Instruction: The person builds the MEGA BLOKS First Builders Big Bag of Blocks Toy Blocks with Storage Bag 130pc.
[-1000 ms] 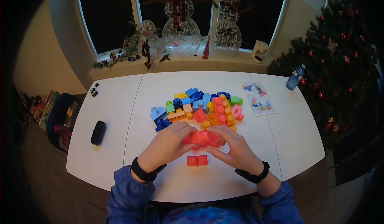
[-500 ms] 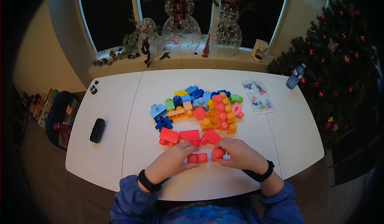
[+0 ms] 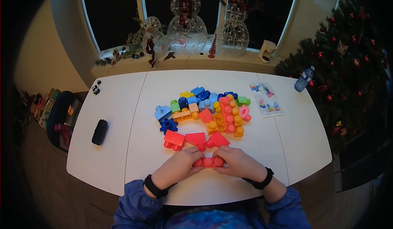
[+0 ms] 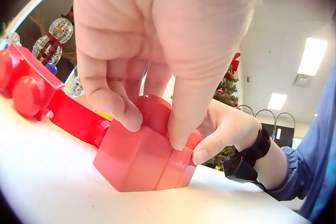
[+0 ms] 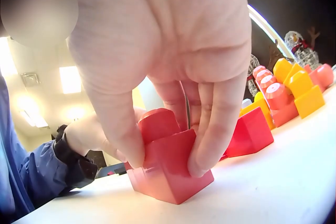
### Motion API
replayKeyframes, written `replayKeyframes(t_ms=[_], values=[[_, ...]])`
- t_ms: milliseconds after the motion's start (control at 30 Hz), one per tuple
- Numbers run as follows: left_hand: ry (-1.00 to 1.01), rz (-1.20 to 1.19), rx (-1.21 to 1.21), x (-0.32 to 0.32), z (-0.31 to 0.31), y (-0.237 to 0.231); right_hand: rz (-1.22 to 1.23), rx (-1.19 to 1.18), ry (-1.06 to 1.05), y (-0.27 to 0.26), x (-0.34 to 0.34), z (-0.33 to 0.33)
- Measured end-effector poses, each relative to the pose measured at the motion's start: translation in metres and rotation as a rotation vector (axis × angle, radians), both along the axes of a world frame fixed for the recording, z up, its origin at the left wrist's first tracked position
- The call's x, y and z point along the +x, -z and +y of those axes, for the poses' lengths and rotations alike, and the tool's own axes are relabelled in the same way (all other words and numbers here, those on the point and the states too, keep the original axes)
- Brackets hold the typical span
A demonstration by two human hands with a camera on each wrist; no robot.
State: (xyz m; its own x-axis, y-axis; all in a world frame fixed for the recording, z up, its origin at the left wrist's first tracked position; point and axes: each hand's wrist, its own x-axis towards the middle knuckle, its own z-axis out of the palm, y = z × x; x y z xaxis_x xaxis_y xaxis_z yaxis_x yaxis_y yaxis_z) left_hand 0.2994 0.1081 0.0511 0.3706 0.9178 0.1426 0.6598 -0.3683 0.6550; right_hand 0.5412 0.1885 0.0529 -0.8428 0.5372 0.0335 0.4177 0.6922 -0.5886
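Note:
My left hand pinches the left end of a red building block by its round stud end, close on the white table. At the other end, my right hand grips a second red building block between thumb and fingers. The two blocks stand side by side in one row with their studs up, right against each other in the head view. Just beyond the hands lie three more red pieces: a left one, a middle one and a right one.
A heap of coloured blocks, with a dark blue gear-shaped piece and a pink-and-yellow stack, lies farther back. A picture sheet and a water bottle are on the right. On the left rests a black case.
My hands left the red pieces behind and came down nearer to me. My right hand brought a one-stud red block leftward against the two-stud one, which my left hand now pinches.

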Motion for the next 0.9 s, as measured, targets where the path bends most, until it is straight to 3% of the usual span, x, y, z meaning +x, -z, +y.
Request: replayKeyframes(t_ms=[133, 233, 433, 533, 667, 900], values=[[-0.033, -0.045, -0.002, 0.001, -0.003, -0.007, -0.045, 0.04, -0.005, -0.005, 0.001, 0.0], [-0.106, -0.057, -0.033, -0.007, 0.003, -0.029, 0.065, 0.049, 0.051, -0.013, 0.005, 0.003], [-0.089, 0.31, 0.42, -0.026, 0.085, -0.03, 0.108, 0.062, 0.111, -0.035, 0.012, 0.012], [0.018, 0.571, 0.616, -0.026, 0.125, -0.011, 0.141, 0.033, 0.147, -0.038, 0.012, 0.007], [0.12, 0.768, 0.65, -0.02, 0.152, 0.004, 0.199, 0.057, 0.101, -0.034, 0.019, 0.008], [0.153, 0.808, 0.711, -0.016, 0.163, 0.003, 0.213, 0.053, 0.081, -0.037, 0.023, 0.01]])
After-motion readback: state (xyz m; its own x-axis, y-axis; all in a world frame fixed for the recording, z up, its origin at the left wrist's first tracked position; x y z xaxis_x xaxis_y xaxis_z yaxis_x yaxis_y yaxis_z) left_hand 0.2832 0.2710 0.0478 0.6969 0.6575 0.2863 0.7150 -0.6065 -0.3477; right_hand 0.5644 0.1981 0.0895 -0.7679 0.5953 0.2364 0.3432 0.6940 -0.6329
